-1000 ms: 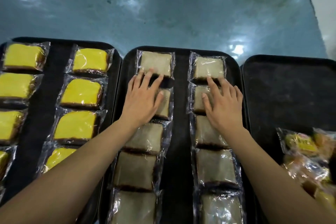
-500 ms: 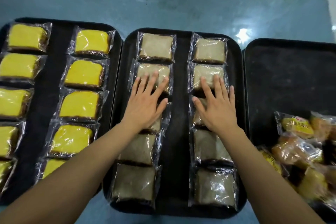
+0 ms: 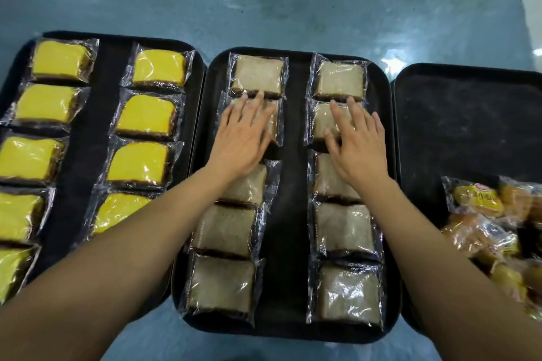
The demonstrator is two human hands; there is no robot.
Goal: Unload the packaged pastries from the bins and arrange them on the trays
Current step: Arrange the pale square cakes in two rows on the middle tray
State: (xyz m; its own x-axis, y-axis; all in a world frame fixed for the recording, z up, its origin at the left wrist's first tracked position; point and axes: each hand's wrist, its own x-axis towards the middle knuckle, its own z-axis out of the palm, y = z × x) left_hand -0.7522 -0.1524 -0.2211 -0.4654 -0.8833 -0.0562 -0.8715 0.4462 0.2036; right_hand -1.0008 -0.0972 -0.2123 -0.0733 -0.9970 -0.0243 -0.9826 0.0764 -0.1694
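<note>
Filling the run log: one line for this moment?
left hand: flat on brown pastry | right hand: flat on brown pastry | middle tray: two columns

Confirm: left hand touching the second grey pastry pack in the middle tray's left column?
Touching. Head view shows the left hand lying flat on the grey pastry pack, fingers straight over its wrapper.

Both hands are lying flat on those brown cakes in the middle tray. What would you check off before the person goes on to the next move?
1. Left hand flat on its second-row brown cake, not gripping it: ok.
2. Right hand flat on its second-row brown cake: ok.
3. Middle tray holds two columns of five brown cakes: ok.
4. Columns straight: cannot tell, the hands hide parts of the rows.
5. Left tray of yellow cakes in tidy rows: ok.
6. Loose buns on the right tray arranged: not ok, they lie heaped.
</note>
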